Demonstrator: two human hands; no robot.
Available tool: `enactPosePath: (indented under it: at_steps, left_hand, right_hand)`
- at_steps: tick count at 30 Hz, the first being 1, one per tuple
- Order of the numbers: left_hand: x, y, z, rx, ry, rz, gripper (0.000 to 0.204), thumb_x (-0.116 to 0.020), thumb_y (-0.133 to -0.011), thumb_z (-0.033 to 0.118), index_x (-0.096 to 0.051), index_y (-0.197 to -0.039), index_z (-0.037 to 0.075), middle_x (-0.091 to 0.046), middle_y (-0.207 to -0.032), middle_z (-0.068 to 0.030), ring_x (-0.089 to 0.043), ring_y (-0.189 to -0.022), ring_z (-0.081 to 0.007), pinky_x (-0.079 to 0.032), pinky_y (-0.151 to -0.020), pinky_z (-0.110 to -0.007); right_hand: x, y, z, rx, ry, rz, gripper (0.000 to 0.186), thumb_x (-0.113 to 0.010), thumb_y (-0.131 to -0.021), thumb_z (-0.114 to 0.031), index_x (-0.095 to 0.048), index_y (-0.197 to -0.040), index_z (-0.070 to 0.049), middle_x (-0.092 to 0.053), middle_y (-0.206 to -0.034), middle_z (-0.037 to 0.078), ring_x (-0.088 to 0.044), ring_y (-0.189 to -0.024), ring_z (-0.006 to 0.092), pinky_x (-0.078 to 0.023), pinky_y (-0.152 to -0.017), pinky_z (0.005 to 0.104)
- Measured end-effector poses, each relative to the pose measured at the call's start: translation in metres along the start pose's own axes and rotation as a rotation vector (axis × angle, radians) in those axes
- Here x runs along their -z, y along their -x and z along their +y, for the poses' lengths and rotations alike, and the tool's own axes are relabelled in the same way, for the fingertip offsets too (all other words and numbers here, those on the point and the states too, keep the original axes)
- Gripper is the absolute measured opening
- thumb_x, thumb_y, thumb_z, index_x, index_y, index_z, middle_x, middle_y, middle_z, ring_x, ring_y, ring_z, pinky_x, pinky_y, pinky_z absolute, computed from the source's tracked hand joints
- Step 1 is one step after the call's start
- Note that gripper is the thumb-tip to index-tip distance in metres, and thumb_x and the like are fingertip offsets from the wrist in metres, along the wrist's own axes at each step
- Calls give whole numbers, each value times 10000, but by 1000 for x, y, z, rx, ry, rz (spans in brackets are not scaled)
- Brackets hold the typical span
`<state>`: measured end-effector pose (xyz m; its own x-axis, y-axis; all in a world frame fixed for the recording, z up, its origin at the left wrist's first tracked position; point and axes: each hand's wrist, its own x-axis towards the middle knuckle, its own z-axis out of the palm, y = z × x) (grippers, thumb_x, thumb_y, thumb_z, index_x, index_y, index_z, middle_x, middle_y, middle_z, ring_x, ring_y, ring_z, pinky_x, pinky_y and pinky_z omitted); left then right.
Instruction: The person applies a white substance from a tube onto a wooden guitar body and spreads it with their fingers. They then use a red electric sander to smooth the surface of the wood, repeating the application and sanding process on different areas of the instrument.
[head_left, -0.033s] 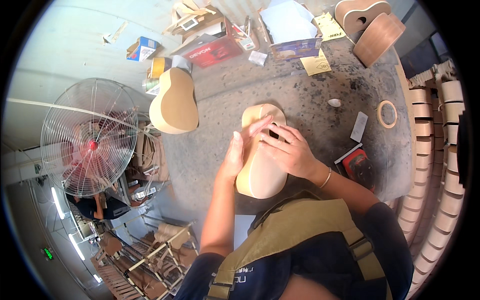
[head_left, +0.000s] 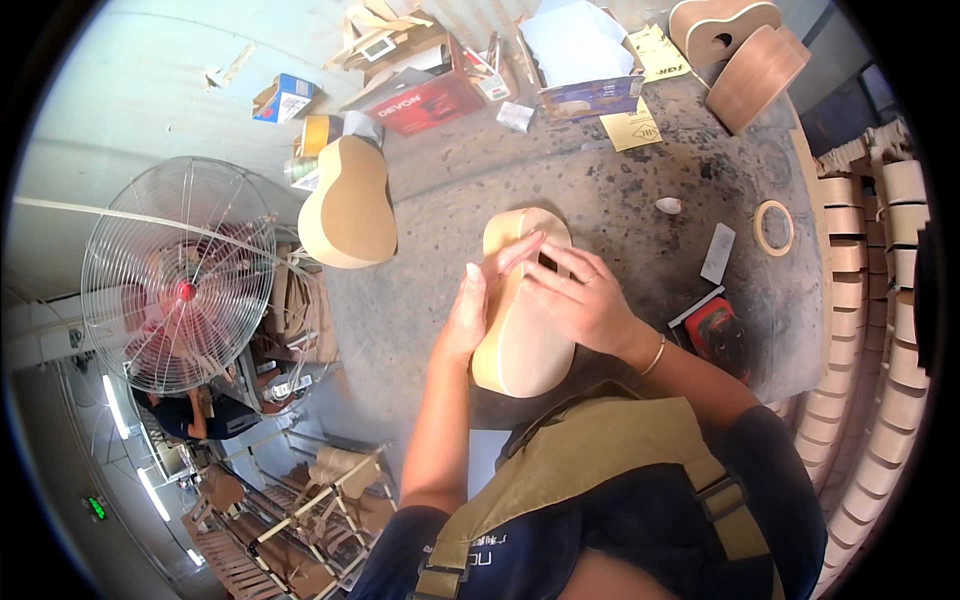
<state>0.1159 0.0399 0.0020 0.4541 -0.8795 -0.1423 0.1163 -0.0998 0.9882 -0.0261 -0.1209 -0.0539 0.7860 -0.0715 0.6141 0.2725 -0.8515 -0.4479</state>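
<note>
Guitar body (head_left: 535, 355); left hand (head_left: 472, 310) flat along left edge; right hand (head_left: 590, 310) splayed atop; bench (head_left: 395, 325) room either side

A pale, waisted wooden instrument body (head_left: 535, 345) with a dark, partly covered sound hole (head_left: 547, 262) is tilted at the counter (head_left: 430, 205)'s near side.

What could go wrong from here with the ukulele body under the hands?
The ukulele body may slip if the left hand and right hand, both touching it, press unevenly. The right forearm might knock the red-and-black tool beside it. The workbench looks blotchy; any grit there could scratch the pale wood.
</note>
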Motion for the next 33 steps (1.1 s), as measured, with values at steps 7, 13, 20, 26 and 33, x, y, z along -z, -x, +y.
enactPosePath:
  at_steps: [7,13,20,26,33]
  left_hand:
    - [2,2,3,30,11,12,1120,-157,-1044,844,-487,-1584,-81,-489,-1656,-231,-386,-1588,-348,-236,-1325,-480]
    - [0,4,-3,52,56,69,1200,-95,-1004,886,-506,-1564,-93,-499,-1640,-257,-392,-1587,-370,-236,-1332,-487]
    - [3,4,-2,46,13,9,1201,-94,-994,899,-476,-1596,-67,-480,-1668,-221,-384,-1596,-338,-220,-1330,-478]
    - [3,2,0,22,39,32,1174,-84,-1014,872,-506,-1576,-68,-506,-1639,-244,-403,-1584,-354,-227,-1333,-486]
    - [2,4,3,13,76,62,1151,-62,-1032,848,-527,-1565,-60,-523,-1622,-255,-407,-1583,-359,-234,-1331,-484]
  right_hand:
    - [38,22,67,-391,96,207,330,-783,-928,-63,-705,-1248,-34,-713,-1221,105,-639,-1207,333,-500,-1033,461]
    - [67,51,108,-812,150,183,815,-935,-797,-149,-478,-1462,-33,-581,-1296,182,-525,-1211,365,-446,-1067,482]
    - [73,86,169,-848,80,-75,750,-961,-723,-161,-574,-1351,-27,-660,-1200,196,-614,-1150,414,-490,-1023,498]
    - [57,76,189,-987,-272,-49,268,-877,-852,-125,-769,-1063,1,-797,-903,85,-760,-892,210,-588,-827,343]
    - [63,2,44,-667,-742,-216,302,-782,-953,-38,-748,-1252,-18,-751,-1094,68,-704,-959,144,-568,-830,297]
